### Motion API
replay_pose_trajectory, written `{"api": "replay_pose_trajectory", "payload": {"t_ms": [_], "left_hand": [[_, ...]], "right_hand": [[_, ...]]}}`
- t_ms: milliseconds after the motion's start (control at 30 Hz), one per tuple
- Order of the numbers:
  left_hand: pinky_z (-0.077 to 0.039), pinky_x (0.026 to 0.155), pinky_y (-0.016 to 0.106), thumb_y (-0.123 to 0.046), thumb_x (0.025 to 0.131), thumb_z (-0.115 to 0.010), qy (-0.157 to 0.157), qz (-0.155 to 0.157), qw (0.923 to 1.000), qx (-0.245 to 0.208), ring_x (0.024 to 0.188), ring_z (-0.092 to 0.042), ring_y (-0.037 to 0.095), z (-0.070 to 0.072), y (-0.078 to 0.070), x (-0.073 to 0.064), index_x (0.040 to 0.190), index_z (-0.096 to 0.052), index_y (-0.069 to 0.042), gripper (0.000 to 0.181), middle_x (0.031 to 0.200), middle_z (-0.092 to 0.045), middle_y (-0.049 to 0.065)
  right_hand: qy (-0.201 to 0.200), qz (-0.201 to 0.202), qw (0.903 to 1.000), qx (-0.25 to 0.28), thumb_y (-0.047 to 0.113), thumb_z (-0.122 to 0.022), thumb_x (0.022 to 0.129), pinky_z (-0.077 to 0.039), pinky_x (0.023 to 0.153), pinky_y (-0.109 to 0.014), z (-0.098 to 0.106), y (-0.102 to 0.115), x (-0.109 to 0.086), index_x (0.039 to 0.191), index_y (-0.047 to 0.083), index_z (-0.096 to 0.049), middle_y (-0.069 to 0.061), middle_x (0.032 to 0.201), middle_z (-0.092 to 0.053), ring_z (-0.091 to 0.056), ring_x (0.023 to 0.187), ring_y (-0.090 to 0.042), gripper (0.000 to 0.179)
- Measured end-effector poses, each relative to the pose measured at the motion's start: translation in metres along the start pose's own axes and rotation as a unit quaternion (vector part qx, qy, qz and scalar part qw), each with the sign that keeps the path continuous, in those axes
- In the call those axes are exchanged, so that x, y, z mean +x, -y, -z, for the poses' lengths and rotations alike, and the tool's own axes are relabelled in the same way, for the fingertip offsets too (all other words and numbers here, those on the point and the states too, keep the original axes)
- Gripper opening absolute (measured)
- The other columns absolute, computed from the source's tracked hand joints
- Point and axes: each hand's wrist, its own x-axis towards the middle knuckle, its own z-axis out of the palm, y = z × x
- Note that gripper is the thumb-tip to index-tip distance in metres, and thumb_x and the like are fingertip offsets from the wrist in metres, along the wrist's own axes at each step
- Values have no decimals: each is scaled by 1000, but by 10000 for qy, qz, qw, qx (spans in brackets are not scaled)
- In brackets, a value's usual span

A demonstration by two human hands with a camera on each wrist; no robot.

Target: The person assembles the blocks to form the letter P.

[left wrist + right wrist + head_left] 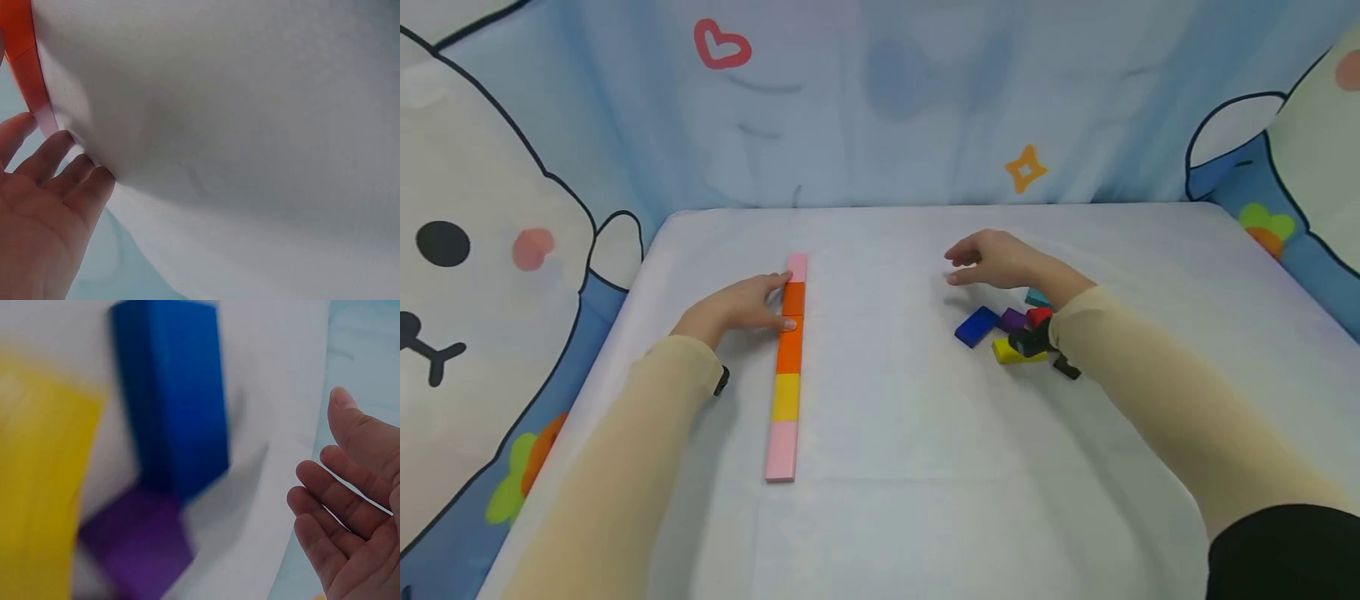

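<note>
Across white cloth (880, 433), left grip (741, 304) wide against the block row (786, 396), right grip (996, 260) wide near the blue block (977, 326).

Cream sleeves (1180, 404) end beside small black wrist devices (1032, 339).

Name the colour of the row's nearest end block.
The end block is pink, clearest in the head view.

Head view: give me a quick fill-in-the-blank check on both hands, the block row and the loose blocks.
The left hand touches the block row, while the right hand holds ____.
The row's near end block and far end block are both ____.
The row's yellow block sits between a pink block and an ____ block.
The loose block nearest the row is ____.

Missing words: nothing; pink; orange; blue.
</note>
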Motion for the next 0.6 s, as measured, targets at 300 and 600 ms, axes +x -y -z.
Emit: {"api": "replay_pose_trajectory", "payload": {"t_ms": [300, 600], "left_hand": [[-17, 128, 59, -34, 98, -68, -36, 105, 9999, -62, 158, -14, 40, 6, 20, -8, 166, -12, -19, 89, 172, -12, 17], [-16, 127, 60, -34, 97, -68, -82, 98, 9999, -74, 158, -13, 41, 8, 28, -13, 166, -11, -18, 90, 172, -11, 18]], "right_hand": [[-337, -359, 9988, 32, 25, -66, 100, -49, 107, -60, 6, -55, -41, 144, -2, -54, -28, 139, -59, -55, 127, -45, 53], [-446, -688, 9966, 122, 27, -67, 99, -52, 103, -61, 5, -89, -65, 144, -4, -52, -31, 141, -55, -53, 124, -46, 57]]}}
